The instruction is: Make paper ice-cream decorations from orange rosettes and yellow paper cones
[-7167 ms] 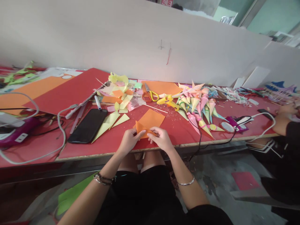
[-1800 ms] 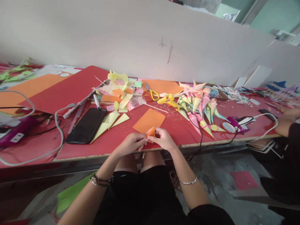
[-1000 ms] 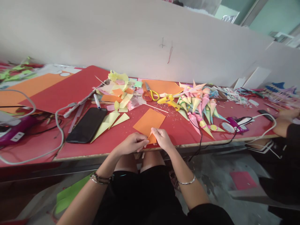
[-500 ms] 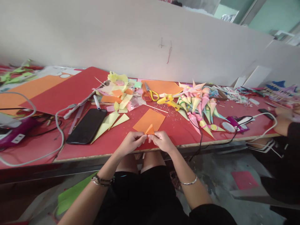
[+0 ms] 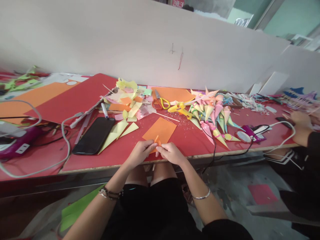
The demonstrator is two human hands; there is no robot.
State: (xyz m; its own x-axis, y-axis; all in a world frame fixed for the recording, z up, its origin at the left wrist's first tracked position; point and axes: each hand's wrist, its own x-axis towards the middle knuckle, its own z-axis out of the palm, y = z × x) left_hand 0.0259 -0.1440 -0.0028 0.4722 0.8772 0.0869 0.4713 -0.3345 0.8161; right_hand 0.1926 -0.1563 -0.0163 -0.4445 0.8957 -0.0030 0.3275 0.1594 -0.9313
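Observation:
Between my two hands, near the table's front edge, is a small piece of folded orange paper (image 5: pixel 157 140). The fingers of my left hand (image 5: pixel 141 153) pinch it from the left. My right hand (image 5: pixel 172 153) grips it from the right, with the fingertips of both hands close together. A flat orange sheet (image 5: pixel 162 128) lies on the red table just behind them. To the left are pale yellow paper pieces (image 5: pixel 117 129). Behind the sheet are a yellow glue gun (image 5: pixel 180 109) and scissors with red and yellow handles (image 5: pixel 164 103).
A black phone (image 5: pixel 94 135) and a marker (image 5: pixel 104 110) lie to the left. Colourful paper cones (image 5: pixel 212 111) are heaped at the right, beside a black cable and a tape roll (image 5: pixel 243 136). Another person's hand (image 5: pixel 301 125) is at the far right.
The folded orange paper has turned between my fingers, and its tip now leans left and sits lower. My right fingers have shifted over it. The view has moved slightly.

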